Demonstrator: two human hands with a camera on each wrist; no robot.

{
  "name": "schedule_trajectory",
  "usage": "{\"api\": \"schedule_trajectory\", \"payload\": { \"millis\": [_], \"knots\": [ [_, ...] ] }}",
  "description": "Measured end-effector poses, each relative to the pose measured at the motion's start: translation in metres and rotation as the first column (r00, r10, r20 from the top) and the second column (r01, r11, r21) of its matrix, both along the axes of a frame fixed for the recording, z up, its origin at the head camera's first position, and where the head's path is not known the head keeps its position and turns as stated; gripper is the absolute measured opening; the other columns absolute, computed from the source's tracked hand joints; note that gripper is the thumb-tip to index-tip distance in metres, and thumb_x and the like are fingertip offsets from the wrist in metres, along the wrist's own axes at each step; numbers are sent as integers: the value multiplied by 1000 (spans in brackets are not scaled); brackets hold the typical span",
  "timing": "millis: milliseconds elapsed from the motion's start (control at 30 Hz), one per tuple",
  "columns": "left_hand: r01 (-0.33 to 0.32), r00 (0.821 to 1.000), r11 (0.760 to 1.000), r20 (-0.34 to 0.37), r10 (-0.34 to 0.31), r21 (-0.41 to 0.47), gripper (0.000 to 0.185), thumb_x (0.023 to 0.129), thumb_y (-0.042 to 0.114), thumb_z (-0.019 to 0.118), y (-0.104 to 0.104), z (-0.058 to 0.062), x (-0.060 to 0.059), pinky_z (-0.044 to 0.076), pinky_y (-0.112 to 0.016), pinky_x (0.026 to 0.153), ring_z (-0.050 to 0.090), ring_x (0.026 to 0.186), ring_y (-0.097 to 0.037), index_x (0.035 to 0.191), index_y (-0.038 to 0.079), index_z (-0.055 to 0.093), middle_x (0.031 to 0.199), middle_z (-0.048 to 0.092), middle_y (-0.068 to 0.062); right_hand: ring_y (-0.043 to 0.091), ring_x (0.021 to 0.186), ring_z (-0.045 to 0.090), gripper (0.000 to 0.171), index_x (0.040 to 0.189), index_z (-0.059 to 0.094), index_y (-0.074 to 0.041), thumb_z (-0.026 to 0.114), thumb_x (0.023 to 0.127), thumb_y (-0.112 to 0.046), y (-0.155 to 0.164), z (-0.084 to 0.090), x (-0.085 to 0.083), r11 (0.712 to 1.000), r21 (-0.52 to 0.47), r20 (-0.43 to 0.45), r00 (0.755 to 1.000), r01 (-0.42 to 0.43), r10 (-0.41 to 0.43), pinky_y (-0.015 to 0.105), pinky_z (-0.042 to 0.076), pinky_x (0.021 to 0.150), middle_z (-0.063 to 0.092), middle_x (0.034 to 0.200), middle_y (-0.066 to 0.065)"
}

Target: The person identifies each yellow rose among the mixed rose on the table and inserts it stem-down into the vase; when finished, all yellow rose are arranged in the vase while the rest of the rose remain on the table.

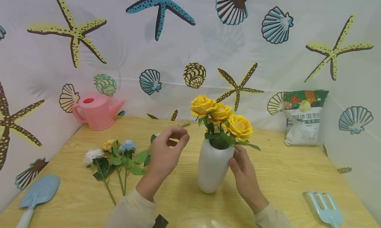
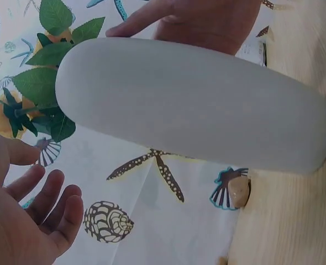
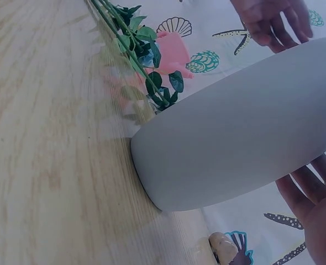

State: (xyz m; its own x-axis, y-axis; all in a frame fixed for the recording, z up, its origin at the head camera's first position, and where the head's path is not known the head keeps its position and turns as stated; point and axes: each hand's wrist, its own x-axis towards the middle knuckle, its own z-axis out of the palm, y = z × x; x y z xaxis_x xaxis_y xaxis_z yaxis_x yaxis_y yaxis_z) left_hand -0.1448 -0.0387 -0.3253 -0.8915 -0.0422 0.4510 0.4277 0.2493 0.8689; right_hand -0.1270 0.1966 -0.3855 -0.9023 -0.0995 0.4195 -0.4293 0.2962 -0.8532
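- my right hand rests with straight fingers against the white vase, steadying it upright mid-surface.
- my left hand hovers beside it, fingers loosely curled, holding nothing.
- three yellow roses already stand in the vase; i judge the arranging is underway.
- next calls for reaching left to the loose stems lying on the surface.

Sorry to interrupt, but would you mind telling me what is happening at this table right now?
A person is arranging artificial flowers. Three yellow roses stand in a white vase upright on the wooden table. The right hand rests against the vase's side near its neck, while the left hand hovers just left of it with fingers loosely curled, holding nothing. A few more flowers lie flat on the table to the left. A pink watering can, a bag of soil, a blue trowel and a blue fork sit around the edges.
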Motion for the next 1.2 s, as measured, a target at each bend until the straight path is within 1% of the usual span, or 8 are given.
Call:
{"api": "schedule_trajectory", "payload": {
  "millis": [133, 233, 400, 667, 800, 900, 1067, 1200],
  "knots": [
    [-12, 999, 999, 52, 9, 45, 13, 98, 9, 66, -21, -9, 0, 52, -22, 66, 65, 78, -10, 110, 5, 67, 100, 68, -15, 40, 134, 51, 37, 144, 40, -3, 44, 109, -15, 0, 0, 1, 1000, 4, 5, 1000, 12, -12, 29, 48, 103, 53, 146, 24],
    [-34, 992, 999, 121, 29, 40, 13, 99, 10, 64, -39, -16, 1, 50, -21, 59, 64, 69, -6, 111, 5, 65, 96, 67, -16, 41, 134, 51, 38, 144, 40, -4, 44, 109, -15, 0, 0, 1, 1000, 2, 5, 1000, 8, -8, 20, 46, 100, 53, 146, 24],
    [-97, 972, 994, 208, 106, -53, 16, 102, 18, 62, -74, -27, 6, 49, -24, 58, 65, 68, -10, 114, 8, 63, 86, 67, -7, 36, 133, 53, 39, 146, 40, -5, 44, 109, -15, -1, -1, 1, 1000, 1, 2, 1000, 4, -4, 21, 47, 100, 53, 147, 24],
    [-194, 945, 969, 235, 226, -154, 24, 103, 28, 60, -117, -40, 14, 48, -24, 56, 64, 64, -5, 118, 10, 60, 74, 68, 4, -5, 127, 51, 39, 146, 40, -3, 43, 109, -13, 0, 0, 1, 1000, -6, -6, 1000, 7, -7, 19, 46, 100, 51, 147, 25],
    [-263, 927, 940, 213, 309, -218, 24, 102, 27, 60, -135, -46, 15, 49, -22, 57, 64, 63, -3, 118, 8, 61, 81, 70, 1, -4, 128, 51, 39, 146, 39, -3, 43, 108, -11, 0, 1, 1, 1000, -16, -7, 1000, -1, 1, 18, 46, 100, 49, 149, 25],
    [-311, 899, 906, 221, 378, -287, 27, 102, 28, 59, -148, -50, 13, 47, -23, 57, 63, 62, -3, 118, 7, 61, 91, 71, -9, 4, 131, 52, 40, 147, 39, -4, 43, 108, -11, -1, 2, 1, 1000, -14, -7, 1000, -2, 2, 19, 46, 101, 49, 150, 24],
    [-289, 862, 885, 303, 407, -366, 36, 102, 32, 56, -162, -59, 12, 47, -24, 60, 61, 67, -3, 125, 5, 58, 112, 67, -15, 2, 131, 51, 40, 147, 39, -5, 43, 109, -11, -1, 2, 1, 1000, -12, 3, 1000, 1, -1, 19, 46, 101, 49, 150, 23],
    [-240, 851, 876, 342, 397, -419, 37, 102, 30, 57, -169, -68, 13, 49, -25, 63, 61, 72, -6, 125, 1, 57, 110, 66, -16, -6, 128, 50, 40, 148, 39, -5, 43, 109, -12, -1, 1, 1, 1000, -16, 6, 1000, -6, 6, 18, 45, 100, 48, 151, 23]
  ]
}}
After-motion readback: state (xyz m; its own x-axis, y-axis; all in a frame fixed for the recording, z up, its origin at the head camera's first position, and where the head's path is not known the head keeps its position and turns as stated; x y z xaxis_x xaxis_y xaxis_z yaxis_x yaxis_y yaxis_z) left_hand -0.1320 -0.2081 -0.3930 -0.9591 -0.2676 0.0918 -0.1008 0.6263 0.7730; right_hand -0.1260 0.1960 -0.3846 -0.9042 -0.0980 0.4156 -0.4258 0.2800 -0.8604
